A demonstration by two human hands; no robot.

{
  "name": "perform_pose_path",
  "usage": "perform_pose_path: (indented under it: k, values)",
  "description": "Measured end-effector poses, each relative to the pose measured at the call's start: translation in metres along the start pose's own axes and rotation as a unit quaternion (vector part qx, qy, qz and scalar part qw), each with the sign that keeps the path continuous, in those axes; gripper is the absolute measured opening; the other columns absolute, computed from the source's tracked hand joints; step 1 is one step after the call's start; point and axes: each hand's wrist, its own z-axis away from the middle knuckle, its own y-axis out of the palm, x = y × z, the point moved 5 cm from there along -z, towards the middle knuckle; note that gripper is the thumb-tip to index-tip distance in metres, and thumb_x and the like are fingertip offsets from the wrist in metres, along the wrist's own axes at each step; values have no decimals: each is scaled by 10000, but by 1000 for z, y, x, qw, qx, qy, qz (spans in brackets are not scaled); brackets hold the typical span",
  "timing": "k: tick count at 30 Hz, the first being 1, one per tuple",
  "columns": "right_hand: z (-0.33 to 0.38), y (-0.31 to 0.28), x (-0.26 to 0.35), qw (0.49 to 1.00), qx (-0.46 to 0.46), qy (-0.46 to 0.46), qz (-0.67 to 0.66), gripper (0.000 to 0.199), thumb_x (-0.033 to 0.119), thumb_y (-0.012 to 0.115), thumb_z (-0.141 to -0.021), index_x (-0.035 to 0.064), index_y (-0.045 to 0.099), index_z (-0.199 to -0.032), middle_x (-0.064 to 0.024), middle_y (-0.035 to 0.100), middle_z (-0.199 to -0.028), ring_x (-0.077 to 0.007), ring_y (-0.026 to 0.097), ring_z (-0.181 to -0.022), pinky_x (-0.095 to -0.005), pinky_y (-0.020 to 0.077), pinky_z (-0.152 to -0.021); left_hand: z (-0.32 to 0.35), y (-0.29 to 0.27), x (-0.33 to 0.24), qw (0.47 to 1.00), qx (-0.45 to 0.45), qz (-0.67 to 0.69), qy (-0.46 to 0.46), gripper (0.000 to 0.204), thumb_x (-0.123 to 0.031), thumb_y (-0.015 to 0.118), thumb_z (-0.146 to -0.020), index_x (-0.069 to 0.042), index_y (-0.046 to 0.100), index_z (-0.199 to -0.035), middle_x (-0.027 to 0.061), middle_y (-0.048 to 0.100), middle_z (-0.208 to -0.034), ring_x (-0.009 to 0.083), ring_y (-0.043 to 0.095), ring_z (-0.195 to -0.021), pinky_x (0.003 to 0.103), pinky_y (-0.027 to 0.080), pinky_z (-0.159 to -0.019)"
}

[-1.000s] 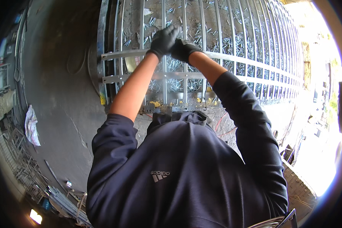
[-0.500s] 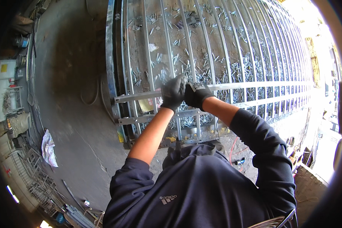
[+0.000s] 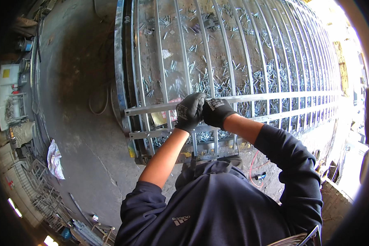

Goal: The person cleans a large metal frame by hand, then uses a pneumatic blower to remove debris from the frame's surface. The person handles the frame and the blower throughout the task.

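Observation:
Both my hands wear black gloves and meet at the upper cross rail (image 3: 151,108), a flat silver metal strip lying over a row of long parallel metal bars (image 3: 228,57). My left hand (image 3: 190,111) is closed and covers part of that rail. Against it, my right hand (image 3: 218,112) is closed too, its fingers pointing left and its knuckles at the rail's near edge. Whatever sits inside the fingers is hidden. Nearer my body runs a lower cross rail (image 3: 145,134), parallel to the first.
Many short shiny metal pieces (image 3: 201,82) lie scattered beneath the bars. A blue-and-black tool (image 3: 260,177) with a red hose (image 3: 252,164) rests on the floor at right. Left are a crumpled cloth (image 3: 54,160) and metal frames (image 3: 37,176) along the wall.
My two hands have come slightly toward my body and a little to the right, staying together. The left hand, blurred before, is sharp now. The whole view has shifted slightly.

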Motion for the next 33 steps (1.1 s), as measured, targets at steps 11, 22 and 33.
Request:
perform_pose_path:
  k: [11,22,33]
  values:
    - [-8,26,-25,999,31,16,11,448,323,458,-967,105,558,-1345,-192,727,-1142,-368,718,-1028,-474,526,-939,-4,6,-11,998,-20,-48,40,200,-194,551,-1069,-59,699,-1078,149,733,-1011,338,718,-929,406,567,-824]
    - [-20,23,-37,1000,-7,3,16,305,291,519,-951,96,699,-1100,-192,751,-1042,-366,737,-965,-477,583,-840,-6,23,-1,997,-34,-71,25,202,-179,546,-1076,-50,702,-1077,143,742,-1010,320,721,-919,396,560,-815]
    - [-13,9,-19,998,-18,-50,47,287,284,521,-973,91,726,-1031,-148,761,-1020,-344,742,-974,-465,584,-826,10,15,-1,996,-67,-50,-15,268,-269,520,-1084,-68,698,-1088,162,728,-1013,365,709,-943,439,559,-830]
